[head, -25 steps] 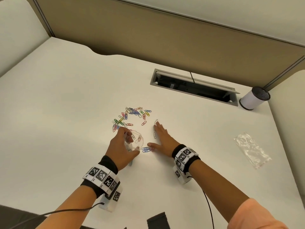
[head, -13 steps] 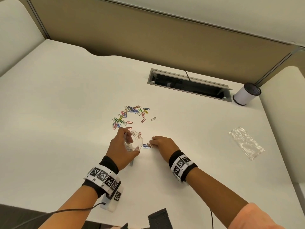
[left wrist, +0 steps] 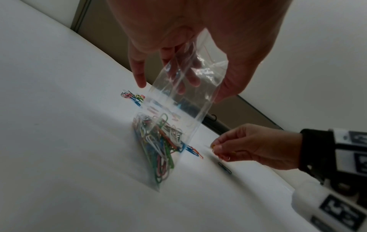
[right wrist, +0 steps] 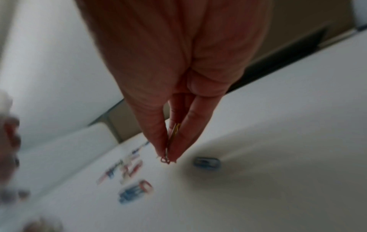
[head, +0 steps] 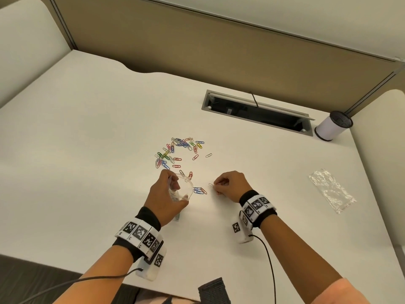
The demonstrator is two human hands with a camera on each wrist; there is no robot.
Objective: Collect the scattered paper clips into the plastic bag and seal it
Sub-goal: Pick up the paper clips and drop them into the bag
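Just left of our right hand [head: 230,185], the plastic bag [left wrist: 170,125] stands with its bottom corner on the desk [head: 87,150], and our left hand [head: 163,198] pinches it near the top, thumb on one wall and fingers [left wrist: 139,73] on the other. We judge that grip is there to keep the mouth spread and pointing up, so clips can drop straight in. In the left wrist view the lower part of the bag is already packed with a tangle of coloured clips.

Our right hand is closed to a narrow pinch: thumb and forefinger hold a few paper clips [right wrist: 170,141], one yellowish, with a reddish loop poking out below the fingertips. It hangs just above the desk, close to the bag but not yet over the mouth. We read this as the carry step, clips in hand and about to go in.

Between the two hands lies a small bunch of blue and red clips [head: 199,190], almost touching the bag's base, and one darker clip [right wrist: 206,162] sits right under the pinching fingers. Beyond our left hand, further out on the desk, the main scatter of clips [head: 178,151] waits, so by our reckoning the job is somewhere around half done, and sealing is a good way off. Well off to the right of our right hand lies a second clear bag [head: 332,189], flat and untouched.
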